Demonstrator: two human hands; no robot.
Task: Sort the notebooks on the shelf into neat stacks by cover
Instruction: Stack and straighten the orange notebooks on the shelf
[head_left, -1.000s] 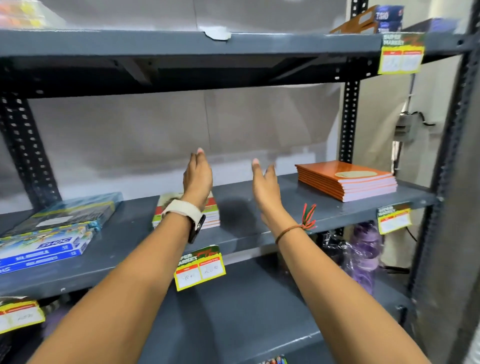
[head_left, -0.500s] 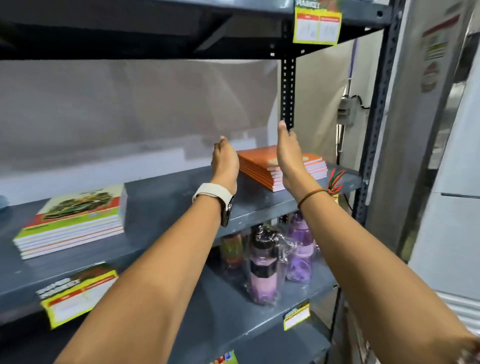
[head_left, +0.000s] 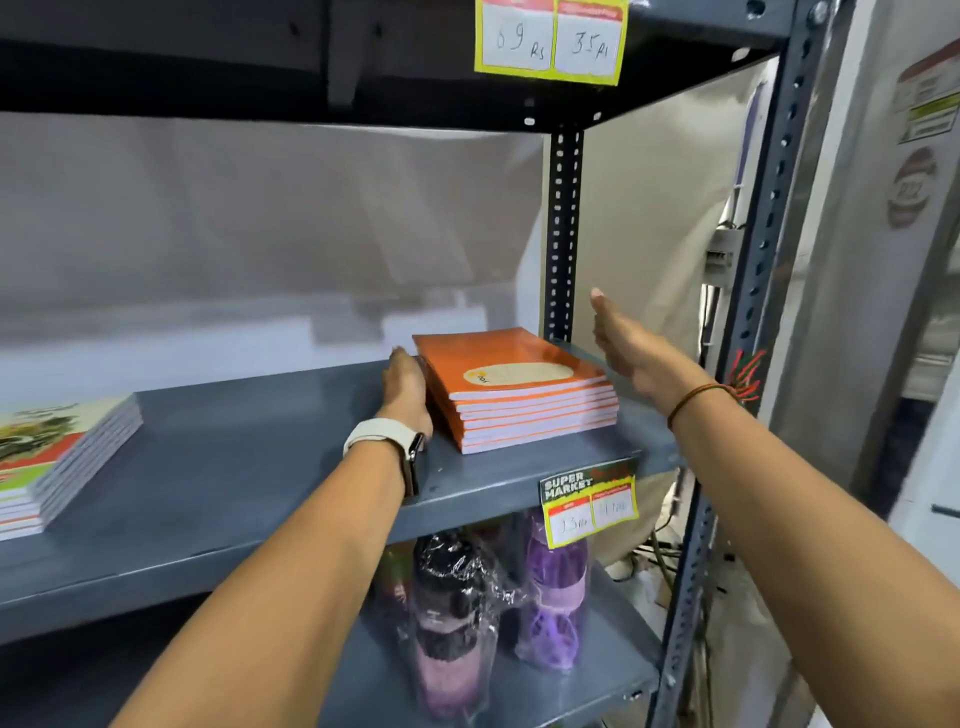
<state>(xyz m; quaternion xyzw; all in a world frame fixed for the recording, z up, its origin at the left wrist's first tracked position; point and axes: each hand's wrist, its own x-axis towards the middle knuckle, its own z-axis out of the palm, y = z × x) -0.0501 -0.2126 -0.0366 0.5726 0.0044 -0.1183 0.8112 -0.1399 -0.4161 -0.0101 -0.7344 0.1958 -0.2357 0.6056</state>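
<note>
A stack of orange-covered notebooks lies at the right end of the grey middle shelf. My left hand, a white watch on its wrist, presses flat against the stack's left side. My right hand hovers with straight fingers just right of the stack, apart from it, a red thread band on its wrist. A second stack with green and red covers sits at the shelf's left end, partly cut off by the frame edge.
Wrapped purple and black bottles stand on the shelf below. Price tags hang from the middle shelf edge and the upper shelf. A perforated upright post stands just behind the orange stack.
The view and both hands have shifted right, from the green-red stack to the orange one. My left hand now touches the orange stack's left side; my right hand has passed to its right.
</note>
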